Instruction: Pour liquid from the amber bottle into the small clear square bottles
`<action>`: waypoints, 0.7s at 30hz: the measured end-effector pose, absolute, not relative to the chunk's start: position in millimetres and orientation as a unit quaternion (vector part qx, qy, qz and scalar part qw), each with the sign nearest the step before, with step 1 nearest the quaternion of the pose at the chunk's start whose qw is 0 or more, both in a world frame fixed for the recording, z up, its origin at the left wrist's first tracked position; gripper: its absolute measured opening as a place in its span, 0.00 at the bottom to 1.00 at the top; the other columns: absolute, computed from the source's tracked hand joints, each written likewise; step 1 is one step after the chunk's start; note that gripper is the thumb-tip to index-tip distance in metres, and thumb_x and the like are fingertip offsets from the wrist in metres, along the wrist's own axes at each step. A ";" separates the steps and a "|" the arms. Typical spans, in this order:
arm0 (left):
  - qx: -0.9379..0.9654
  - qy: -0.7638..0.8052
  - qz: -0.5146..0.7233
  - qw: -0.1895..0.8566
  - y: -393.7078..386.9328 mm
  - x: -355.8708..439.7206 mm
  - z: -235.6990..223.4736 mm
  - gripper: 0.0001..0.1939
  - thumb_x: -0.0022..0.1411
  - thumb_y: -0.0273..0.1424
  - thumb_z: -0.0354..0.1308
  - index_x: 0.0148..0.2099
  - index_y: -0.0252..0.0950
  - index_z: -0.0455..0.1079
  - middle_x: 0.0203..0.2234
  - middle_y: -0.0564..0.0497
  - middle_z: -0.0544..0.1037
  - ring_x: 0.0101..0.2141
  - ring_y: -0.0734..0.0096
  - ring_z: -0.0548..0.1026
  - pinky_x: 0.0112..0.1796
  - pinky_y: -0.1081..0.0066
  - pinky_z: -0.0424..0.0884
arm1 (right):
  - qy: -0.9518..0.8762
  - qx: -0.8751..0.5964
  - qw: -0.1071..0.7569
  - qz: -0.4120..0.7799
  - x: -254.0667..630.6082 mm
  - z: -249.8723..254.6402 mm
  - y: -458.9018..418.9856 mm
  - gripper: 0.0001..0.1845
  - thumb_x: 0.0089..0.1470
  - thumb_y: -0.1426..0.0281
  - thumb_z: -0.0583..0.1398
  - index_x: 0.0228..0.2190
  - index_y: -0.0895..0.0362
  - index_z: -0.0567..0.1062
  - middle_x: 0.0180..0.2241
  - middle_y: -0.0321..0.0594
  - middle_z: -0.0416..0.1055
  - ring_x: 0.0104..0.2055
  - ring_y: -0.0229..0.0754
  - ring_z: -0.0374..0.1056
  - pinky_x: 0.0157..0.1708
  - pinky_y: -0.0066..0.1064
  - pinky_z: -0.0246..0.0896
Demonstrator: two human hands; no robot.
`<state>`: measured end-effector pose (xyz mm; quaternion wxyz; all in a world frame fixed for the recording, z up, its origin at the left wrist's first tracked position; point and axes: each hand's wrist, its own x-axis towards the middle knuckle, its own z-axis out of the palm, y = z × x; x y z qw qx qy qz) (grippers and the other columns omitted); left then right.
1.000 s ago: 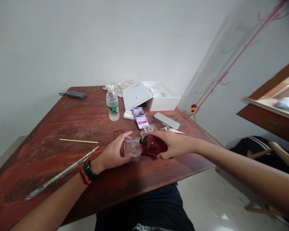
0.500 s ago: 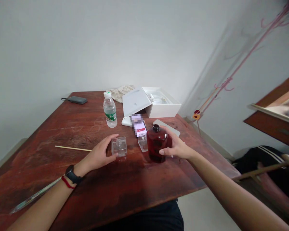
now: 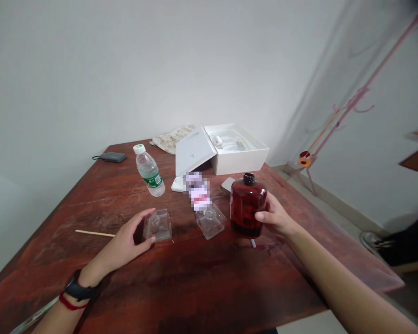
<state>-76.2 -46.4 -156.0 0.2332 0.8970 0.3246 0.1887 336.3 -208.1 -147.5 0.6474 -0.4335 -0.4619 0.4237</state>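
My right hand (image 3: pixel 277 217) grips a dark red bottle (image 3: pixel 247 205) with a black open neck, held upright on the wooden table (image 3: pixel 195 278). My left hand (image 3: pixel 127 236) is curled round a small clear square container (image 3: pixel 157 225) that rests on the table. A second clear container (image 3: pixel 211 220) lies between the two hands, touched by neither.
A water bottle (image 3: pixel 149 170), a white open box (image 3: pixel 223 149), a white charger (image 3: pixel 178 184), a grey flat case (image 3: pixel 227 184) and a blurred card stand further back. A wooden stick (image 3: pixel 94 233) and a glass rod (image 3: pixel 35 316) lie left. A dark power bank (image 3: pixel 113 157) sits far left.
The red bottle went from lying tipped against the clear container to standing upright, and moved right. My left hand slid the clear container to the left, apart from the bottle.
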 end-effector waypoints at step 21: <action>0.916 0.268 0.278 0.111 -139.1 55.8 -146.2 0.34 0.69 0.38 0.65 0.72 0.38 0.59 0.68 0.36 0.67 0.69 0.41 0.64 0.68 0.39 0.64 | -0.435 -0.467 0.711 0.294 326.6 -156.1 -194.5 0.34 0.47 0.50 0.74 0.51 0.50 0.75 0.47 0.45 0.83 0.49 0.57 0.80 0.51 0.51 0.76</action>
